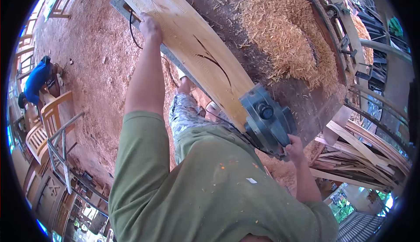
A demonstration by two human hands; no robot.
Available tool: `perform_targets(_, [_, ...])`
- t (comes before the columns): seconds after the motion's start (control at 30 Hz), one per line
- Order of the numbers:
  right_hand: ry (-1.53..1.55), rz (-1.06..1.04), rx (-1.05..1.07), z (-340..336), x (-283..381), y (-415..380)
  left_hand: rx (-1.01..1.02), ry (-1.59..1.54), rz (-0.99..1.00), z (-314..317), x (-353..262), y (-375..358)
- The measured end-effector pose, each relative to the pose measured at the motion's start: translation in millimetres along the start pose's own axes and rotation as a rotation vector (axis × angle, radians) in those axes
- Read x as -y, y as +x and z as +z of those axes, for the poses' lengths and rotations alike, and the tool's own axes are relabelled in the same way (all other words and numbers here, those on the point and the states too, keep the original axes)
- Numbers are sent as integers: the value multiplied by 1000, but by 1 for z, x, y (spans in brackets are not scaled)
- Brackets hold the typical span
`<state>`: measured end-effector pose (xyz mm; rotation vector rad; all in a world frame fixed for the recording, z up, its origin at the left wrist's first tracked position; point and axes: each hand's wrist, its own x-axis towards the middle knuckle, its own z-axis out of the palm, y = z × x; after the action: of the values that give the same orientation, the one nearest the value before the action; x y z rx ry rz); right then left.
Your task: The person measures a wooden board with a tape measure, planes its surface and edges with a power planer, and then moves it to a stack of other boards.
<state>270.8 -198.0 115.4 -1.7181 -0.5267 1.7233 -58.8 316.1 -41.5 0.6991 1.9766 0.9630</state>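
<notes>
A long pale wooden board (188, 45) with dark cracks lies along the edge of a workbench (302, 106). On the board's near right end sits a blue-grey electric planer (267, 117). My right hand (295, 149) is wrapped round the planer's rear handle. Farther up, my left hand (151, 28) rests at the board's near edge, its fingers on the wood; whether they grip it is hard to make out. A black cord (133, 31) hangs just beside that hand.
Wood shavings (280, 31) are heaped on the bench behind the board. Clamps (343, 45) line the far side. Stacked planks (358, 154) lie at right. A person in blue (37, 82) bends near wooden chairs (43, 130) at left. Shavings cover the floor (96, 84).
</notes>
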Motion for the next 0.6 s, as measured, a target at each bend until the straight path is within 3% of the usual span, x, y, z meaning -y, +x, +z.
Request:
perform_targets(0.23, [-92,-107,-5,58,82,92,21,123,42,-3,-2,2])
perform_targets(0.6, [-173,-215,23,178,225,241,77,-237,-66,-1,9,7])
